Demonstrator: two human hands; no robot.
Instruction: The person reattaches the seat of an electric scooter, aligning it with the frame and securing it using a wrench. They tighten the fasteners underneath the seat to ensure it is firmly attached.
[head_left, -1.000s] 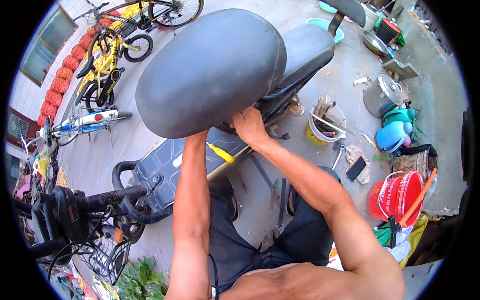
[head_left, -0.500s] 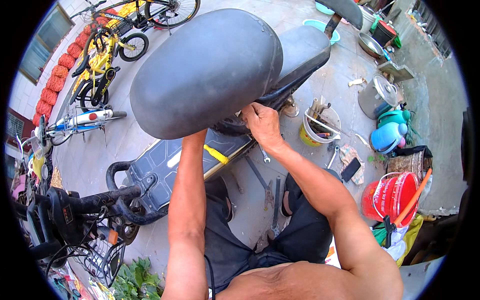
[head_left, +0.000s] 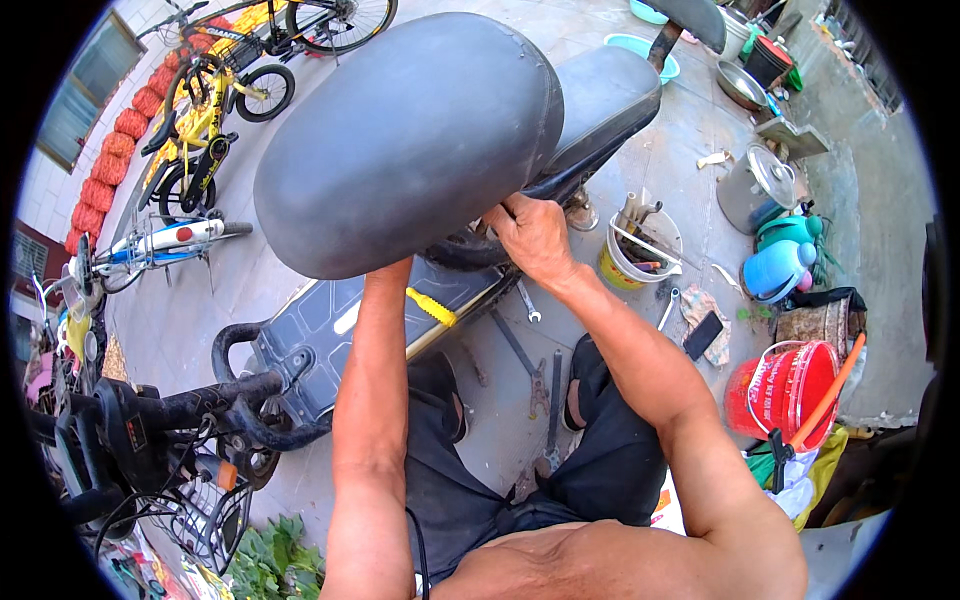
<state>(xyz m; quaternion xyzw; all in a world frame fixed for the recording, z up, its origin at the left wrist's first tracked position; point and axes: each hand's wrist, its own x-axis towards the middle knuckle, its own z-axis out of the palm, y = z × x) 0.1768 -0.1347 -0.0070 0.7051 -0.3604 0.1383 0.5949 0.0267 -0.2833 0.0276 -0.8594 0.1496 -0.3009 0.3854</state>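
Note:
A black electric scooter stands in front of me, its wide padded seat [head_left: 410, 140] filling the upper middle. My left forearm [head_left: 375, 370] reaches beneath the seat's near edge, and the seat hides the hand. By the seat's right lower edge is my right hand [head_left: 535, 238], fingers bent and pressed together above the dark wheel; what they pinch, if anything, is hidden. A yellow ribbed-handled tool [head_left: 431, 306] lies on the scooter's footboard [head_left: 300, 345], beside my left forearm. An open-ended wrench [head_left: 529, 303] lies on the ground below my right hand.
Several tools, including pliers [head_left: 540, 390] and a long wrench [head_left: 554, 410], lie between my feet. To the right are a tool bucket [head_left: 645, 245], a phone [head_left: 703, 336] on a cloth and a red bucket [head_left: 782, 395]. Yellow bicycles [head_left: 205, 120] stand at the far left.
My right hand has shifted slightly to the right and its wrist has turned a little. The seat appears marginally further left. My left arm has barely moved.

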